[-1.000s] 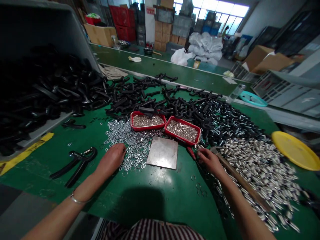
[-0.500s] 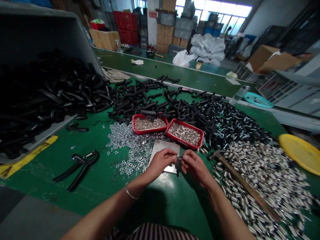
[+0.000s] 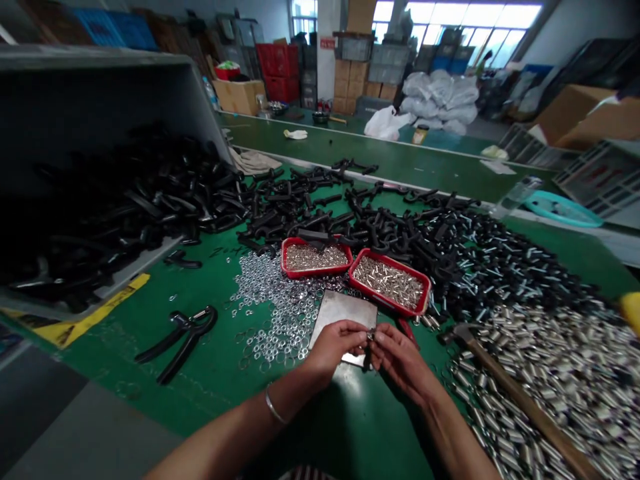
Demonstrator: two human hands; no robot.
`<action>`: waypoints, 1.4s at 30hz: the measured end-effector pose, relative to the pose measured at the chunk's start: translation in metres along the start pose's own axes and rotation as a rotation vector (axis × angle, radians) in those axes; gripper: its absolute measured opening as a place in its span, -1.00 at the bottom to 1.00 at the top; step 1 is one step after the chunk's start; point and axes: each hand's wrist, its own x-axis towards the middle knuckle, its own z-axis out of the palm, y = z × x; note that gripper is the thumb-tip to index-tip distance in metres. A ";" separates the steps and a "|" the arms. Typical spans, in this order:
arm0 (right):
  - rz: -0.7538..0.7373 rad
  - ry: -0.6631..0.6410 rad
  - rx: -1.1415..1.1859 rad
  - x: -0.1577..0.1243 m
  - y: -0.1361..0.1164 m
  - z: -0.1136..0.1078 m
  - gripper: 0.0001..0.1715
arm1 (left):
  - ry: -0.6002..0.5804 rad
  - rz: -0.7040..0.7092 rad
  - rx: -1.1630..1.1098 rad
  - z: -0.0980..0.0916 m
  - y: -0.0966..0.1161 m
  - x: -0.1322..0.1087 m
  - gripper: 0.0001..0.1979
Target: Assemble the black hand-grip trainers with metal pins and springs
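Plainly, loose rings (image 3: 283, 320) spread left of the left hand (image 3: 336, 348), where, I judge from my remote view, a slipped pinch could lose the small part (image 3: 371, 335). It sits between that hand's fingertips and those of the right hand (image 3: 403, 359), both pinched on it, above the metal plate (image 3: 347, 309).

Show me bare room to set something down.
Free green tabletop lies between the black handgrip, scattered rings and left forearm, and between the two forearms. Crowded: right of the right forearm, with metal cylinders and hammer; beyond the red trays, with black parts.
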 end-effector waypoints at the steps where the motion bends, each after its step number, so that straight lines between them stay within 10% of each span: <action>1: -0.004 0.000 -0.004 0.000 0.000 0.000 -0.72 | 0.034 0.005 0.000 0.002 -0.001 0.001 -0.58; 20: 0.143 0.094 0.075 0.006 0.002 0.002 -0.74 | 0.008 0.138 0.096 -0.007 -0.002 -0.002 -0.69; 24: -0.113 0.241 -0.136 0.008 -0.001 0.022 -0.68 | 0.128 0.408 0.400 -0.009 0.000 -0.010 -0.85; 28: -0.304 0.313 -0.460 0.008 -0.017 0.032 -0.66 | 0.008 0.711 0.791 -0.024 0.021 -0.014 -0.82; 31: -0.316 0.327 -0.622 0.007 -0.036 0.018 -0.59 | 0.150 0.683 1.005 -0.077 0.069 -0.008 -0.74; 34: -0.320 0.361 -0.771 0.003 -0.048 -0.004 -0.50 | 0.696 0.546 1.214 -0.169 0.139 -0.010 -0.69; 36: -0.309 0.388 -0.825 -0.002 -0.047 -0.012 -0.48 | 1.050 0.209 1.297 -0.233 0.182 -0.019 -0.53; 39: -0.250 0.392 -0.799 -0.007 -0.034 -0.010 -0.51 | 1.166 0.021 1.284 -0.304 0.222 -0.031 -0.39; 42: -0.220 0.376 -0.666 -0.004 -0.018 0.003 -0.56 | 1.150 -0.040 1.286 -0.337 0.234 -0.026 -0.48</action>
